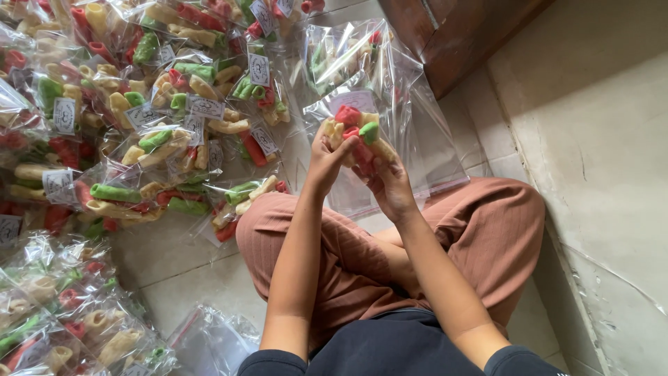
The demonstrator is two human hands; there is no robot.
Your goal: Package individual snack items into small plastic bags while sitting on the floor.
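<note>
Above the lap at twelve o'clock, the left hand point(325, 161) and right hand point(390, 184) cup a crackers handful point(356, 132), best kept closed tight over the clear bag point(417, 118).

red, green and pale yellow snacks point(356, 132) in clear bags point(410, 125); ribbed terracotta trousers point(487, 230); navy top point(396, 348).

Two hands point(355, 170), many snack bags point(174, 132)

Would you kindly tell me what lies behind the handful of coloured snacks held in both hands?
Behind the red, green and cream tube-shaped snacks, gripped by the left hand and right hand, lies a large clear plastic bag. Its contents directly behind them are covered.
</note>
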